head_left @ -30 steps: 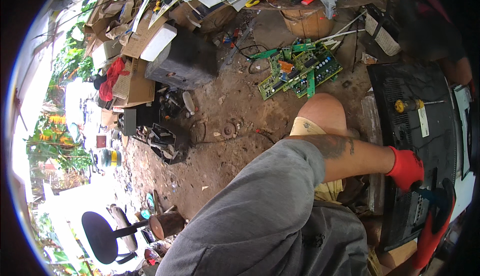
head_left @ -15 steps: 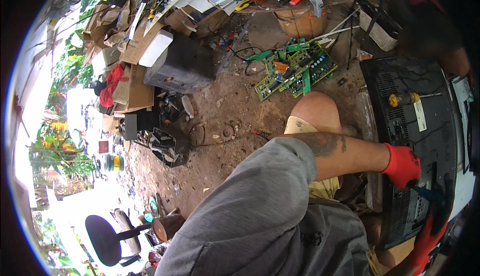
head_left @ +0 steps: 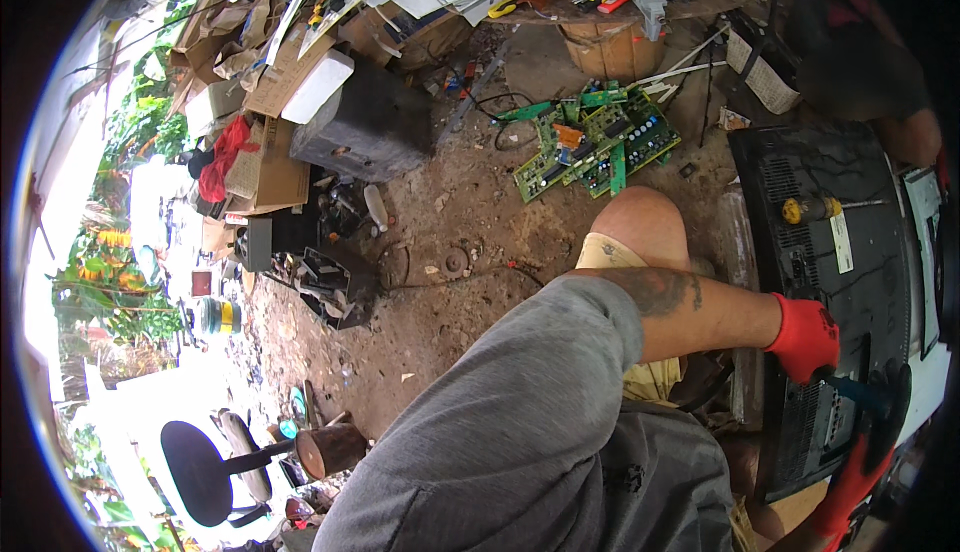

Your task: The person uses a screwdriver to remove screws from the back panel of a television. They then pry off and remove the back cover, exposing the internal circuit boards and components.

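Note:
A black flat-screen television [head_left: 800,432] lies with its back panel up at my right. My left hand [head_left: 803,337], in a red glove, is closed at the front end of a screwdriver [head_left: 858,391] with a dark teal handle. My right hand [head_left: 880,432], in a red and black glove, grips the rear of that handle. The tool's tip is hidden by my left hand, low on the panel. A yellow-handled screwdriver [head_left: 808,210] lies loose on the panel near a white label [head_left: 842,242].
Green circuit boards [head_left: 600,142] are heaped on the dirt floor ahead. Beyond them, hand tools cover a round table [head_left: 685,2]. Cardboard boxes [head_left: 283,167] and a dark grey case [head_left: 365,117] stand at left. Another person's arm [head_left: 910,137] shows at the far right.
The view has shifted slightly. My right hand has turned a little around the teal handle; my left hand stays at the same spot on the panel.

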`<state>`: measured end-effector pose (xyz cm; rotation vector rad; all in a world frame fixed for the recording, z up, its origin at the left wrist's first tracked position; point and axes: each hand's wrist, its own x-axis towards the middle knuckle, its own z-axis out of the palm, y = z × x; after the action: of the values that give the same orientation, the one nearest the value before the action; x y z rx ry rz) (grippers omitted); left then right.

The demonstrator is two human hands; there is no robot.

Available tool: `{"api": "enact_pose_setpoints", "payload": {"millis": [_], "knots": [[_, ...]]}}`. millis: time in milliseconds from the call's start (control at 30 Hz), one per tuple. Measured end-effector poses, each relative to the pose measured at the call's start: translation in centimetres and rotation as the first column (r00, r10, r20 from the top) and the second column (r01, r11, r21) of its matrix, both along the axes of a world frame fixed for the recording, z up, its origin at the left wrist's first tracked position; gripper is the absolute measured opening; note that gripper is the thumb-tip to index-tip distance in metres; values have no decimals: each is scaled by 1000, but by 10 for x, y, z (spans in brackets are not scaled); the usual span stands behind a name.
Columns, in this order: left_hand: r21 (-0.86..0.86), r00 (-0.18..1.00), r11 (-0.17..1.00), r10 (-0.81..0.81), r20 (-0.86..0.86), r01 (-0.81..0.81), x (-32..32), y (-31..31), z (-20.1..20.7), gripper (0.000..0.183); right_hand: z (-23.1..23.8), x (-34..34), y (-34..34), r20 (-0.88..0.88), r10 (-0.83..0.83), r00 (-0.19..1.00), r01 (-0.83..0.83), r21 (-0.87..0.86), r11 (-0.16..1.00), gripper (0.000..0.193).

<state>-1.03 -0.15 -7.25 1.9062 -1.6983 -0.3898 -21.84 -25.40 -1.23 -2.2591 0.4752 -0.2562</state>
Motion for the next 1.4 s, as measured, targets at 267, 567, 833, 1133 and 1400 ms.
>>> {"api": "enact_pose_setpoints", "payload": {"millis": [267, 567, 833, 1133, 1400], "knots": [[-63, 995, 997, 39, 88, -34, -3, 0, -11, 35, 30, 31, 70, 106, 58, 993, -57, -6, 998, 57], [-64, 997, 998, 27, 69, -23, -1, 2, -7, 35, -46, 16, 18, 46, 78, 996, -79, 14, 997, 57], [-158, 998, 985, 68, 18, -64, -7, 2, -5, 35, -54, 34, 63, 87, 182, 979, -188, 71, 980, 55], [30, 993, 997, 66, 95, -69, -4, 12, -12, 35, -56, 28, 78, -90, 13, 996, -10, 29, 1000, 56], [-266, 998, 964, 28, 61, -11, 0, 7, -28, 36, -36, 44, 112, 40, 38, 998, -35, -68, 997, 40]]}}
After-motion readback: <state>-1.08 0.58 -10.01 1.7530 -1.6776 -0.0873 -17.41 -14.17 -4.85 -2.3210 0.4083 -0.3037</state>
